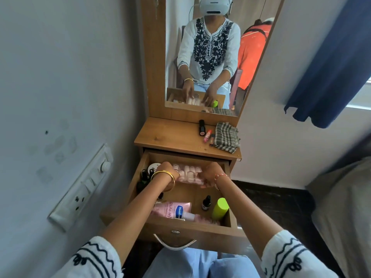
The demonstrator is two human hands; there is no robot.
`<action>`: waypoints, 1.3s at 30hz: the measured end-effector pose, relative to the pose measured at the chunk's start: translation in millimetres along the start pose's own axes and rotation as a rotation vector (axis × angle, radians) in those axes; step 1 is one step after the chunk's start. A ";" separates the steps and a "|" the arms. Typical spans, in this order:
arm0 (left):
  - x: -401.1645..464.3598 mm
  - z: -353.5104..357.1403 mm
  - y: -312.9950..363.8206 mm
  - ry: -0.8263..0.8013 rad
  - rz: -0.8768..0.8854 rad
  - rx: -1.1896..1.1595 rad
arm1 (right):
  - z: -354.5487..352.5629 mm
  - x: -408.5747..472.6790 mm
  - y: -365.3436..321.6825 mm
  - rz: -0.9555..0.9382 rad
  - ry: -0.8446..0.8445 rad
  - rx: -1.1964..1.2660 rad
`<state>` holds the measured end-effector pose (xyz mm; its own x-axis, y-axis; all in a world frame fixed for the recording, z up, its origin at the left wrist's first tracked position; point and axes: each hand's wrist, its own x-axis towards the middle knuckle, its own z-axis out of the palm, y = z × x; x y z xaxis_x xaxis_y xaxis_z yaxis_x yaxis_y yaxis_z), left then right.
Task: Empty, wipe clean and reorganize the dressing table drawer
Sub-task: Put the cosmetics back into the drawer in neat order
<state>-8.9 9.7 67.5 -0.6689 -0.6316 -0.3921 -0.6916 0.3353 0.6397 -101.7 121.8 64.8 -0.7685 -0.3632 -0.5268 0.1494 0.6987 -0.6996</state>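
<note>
The wooden drawer (pixel 228 223) is pulled out below the dressing table top (pixel 170 137). Both hands reach into its back half. My left hand (pixel 167 170) and my right hand (pixel 210 173) grip the two ends of a clear plastic box of pale pink false nails (pixel 187 173). Inside the drawer, at the left, stand dark small bottles (pixel 143 177) and a white jar (pixel 153 167). A pink Vaseline lotion bottle (pixel 172 210), a small dark dropper bottle (pixel 206 203) and a lime-green can (pixel 219 207) lie at the front.
On the table top lie a black lipstick (pixel 201 127), a pink tube (pixel 207 135) and a folded checked cloth (pixel 226 137). A mirror (pixel 210 57) stands behind. A wall switchboard (pixel 80 189) is left, a bed (pixel 345 207) and blue curtain (pixel 331 67) right.
</note>
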 end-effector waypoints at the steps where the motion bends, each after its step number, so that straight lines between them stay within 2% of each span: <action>1: 2.8 1.5 2.2 -0.001 0.004 0.058 | 0.8 3.3 0.5 0.016 -0.011 -0.014; 9: 23.8 19.3 12.8 -0.076 0.065 0.438 | 1.3 27.2 5.1 0.146 -0.128 -0.198; 15: 30.4 32.0 7.6 -0.131 0.019 0.576 | 3.1 35.8 7.0 0.205 -0.208 -0.254; 19: 30.4 40.7 6.1 -0.154 -0.004 0.626 | 10.0 37.1 5.7 0.175 -0.190 -0.331; 27: 30.8 48.1 4.6 -0.313 -0.027 0.651 | 13.5 37.4 10.6 0.190 -0.207 -0.160; 39: 24.9 48.9 -3.5 -0.220 -0.031 0.559 | 23.2 33.6 17.3 0.180 -0.233 0.043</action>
<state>-36.5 27.1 23.2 -0.6452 -0.5079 -0.5707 -0.7108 0.6730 0.2046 -110.6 107.4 23.8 -0.5643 -0.3710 -0.7375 0.3001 0.7400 -0.6019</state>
